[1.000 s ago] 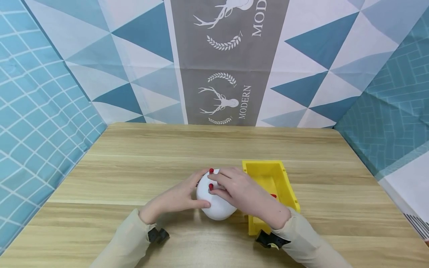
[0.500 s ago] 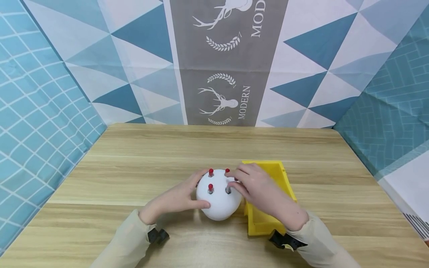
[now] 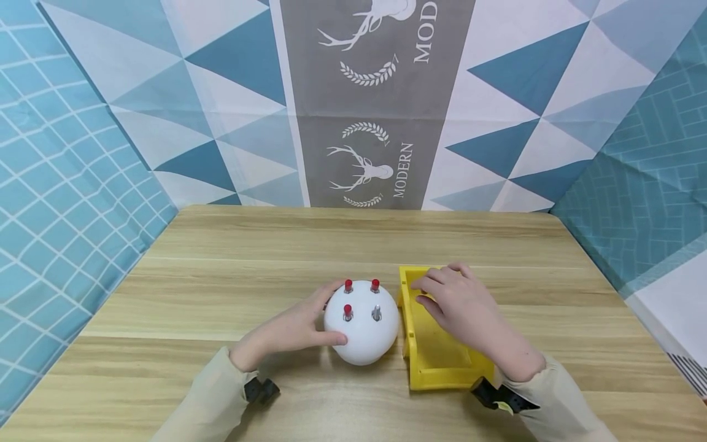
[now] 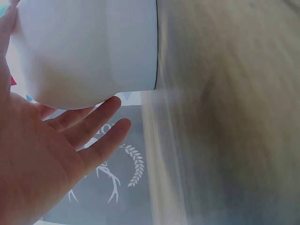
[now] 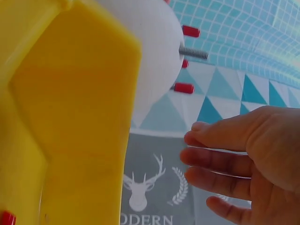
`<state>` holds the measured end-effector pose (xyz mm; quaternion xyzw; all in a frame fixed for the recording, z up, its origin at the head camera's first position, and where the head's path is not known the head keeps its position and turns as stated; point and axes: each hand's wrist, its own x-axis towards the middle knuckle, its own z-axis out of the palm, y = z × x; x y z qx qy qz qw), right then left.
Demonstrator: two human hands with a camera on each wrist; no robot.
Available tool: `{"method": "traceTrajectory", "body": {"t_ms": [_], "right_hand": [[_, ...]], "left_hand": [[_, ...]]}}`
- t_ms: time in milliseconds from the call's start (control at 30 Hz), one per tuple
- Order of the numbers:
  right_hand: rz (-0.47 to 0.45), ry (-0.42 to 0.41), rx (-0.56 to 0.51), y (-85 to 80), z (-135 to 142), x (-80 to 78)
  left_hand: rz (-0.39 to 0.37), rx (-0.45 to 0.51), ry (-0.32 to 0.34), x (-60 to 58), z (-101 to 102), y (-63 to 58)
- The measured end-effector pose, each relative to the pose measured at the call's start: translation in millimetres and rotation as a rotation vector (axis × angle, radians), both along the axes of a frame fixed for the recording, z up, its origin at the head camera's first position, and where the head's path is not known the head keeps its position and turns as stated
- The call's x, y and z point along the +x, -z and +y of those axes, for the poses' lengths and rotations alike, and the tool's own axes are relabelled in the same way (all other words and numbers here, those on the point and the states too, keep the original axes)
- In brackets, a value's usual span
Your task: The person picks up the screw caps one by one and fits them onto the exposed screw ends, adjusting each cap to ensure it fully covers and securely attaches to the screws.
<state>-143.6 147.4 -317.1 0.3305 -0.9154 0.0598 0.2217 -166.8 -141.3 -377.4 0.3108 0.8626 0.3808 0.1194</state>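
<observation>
A white dome (image 3: 361,341) stands on the table, with several upright threaded metal studs on its top. Red caps cover three of these, one being the front-left cap (image 3: 348,310); the front-right stud (image 3: 377,312) is bare metal. My left hand (image 3: 298,319) holds the dome's left side, thumb in front and fingers reaching round behind. In the left wrist view some of its fingers (image 4: 101,115) lie along the dome's edge. Over the yellow bin (image 3: 410,344) hovers my right hand (image 3: 466,307), fingers loosely bent, and the right wrist view shows nothing held between them.
One red cap (image 5: 8,218) lies inside the bin, which stands just right of the dome. Wood tabletop (image 3: 237,245) surrounds both. Patterned cloth (image 3: 359,92) hangs behind the table's far edge and along the sides.
My right hand has moved rightward from the dome's studs to above the yellow bin, uncovering the right-hand studs. The left hand and the dome have stayed put.
</observation>
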Motion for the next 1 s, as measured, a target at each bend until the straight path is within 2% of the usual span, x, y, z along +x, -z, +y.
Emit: {"method": "traceTrajectory", "body": {"t_ms": [400,800,1000], "right_hand": [[-0.084,0.066,0.066,12.5,22,-3.5],[-0.124,0.085,0.135,27.1,31,-9.2],[-0.106,0.097,0.193,34.8,30,-9.0]], "left_hand": [[-0.007,-0.012,-0.012,0.1,0,1.5],[-0.004,-0.019,-0.021,0.5,0,1.9],[0.002,-0.021,-0.022,0.2,0,2.1]]}}
